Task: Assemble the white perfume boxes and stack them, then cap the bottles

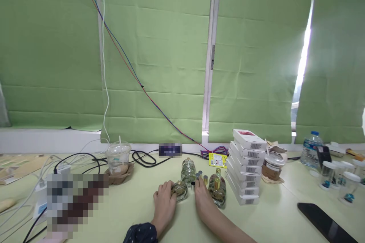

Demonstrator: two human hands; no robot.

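My left hand point(165, 202) is closed around the left side of a squat clear glass bottle point(180, 191) with a gold neck. My right hand point(203, 199) has its fingers together among small caps, and what its fingertips hold, if anything, is hidden. A black cap point(193, 183) lies beside its thumb, and a gold cap point(205, 179) is just past its fingers. More glass bottles with gold tops point(217, 193) stand right of that hand. Behind both hands are further clear glass bottles point(188, 171).
A stack of white boxes point(246, 174) rises to the right, with a lidded brown cup point(273, 165) behind it. Farther right are a water bottle point(311, 150), lidded jars point(348, 188) and a black phone point(325, 220). Leftward sit a plastic cup point(118, 159) and tangled cables point(145, 158).
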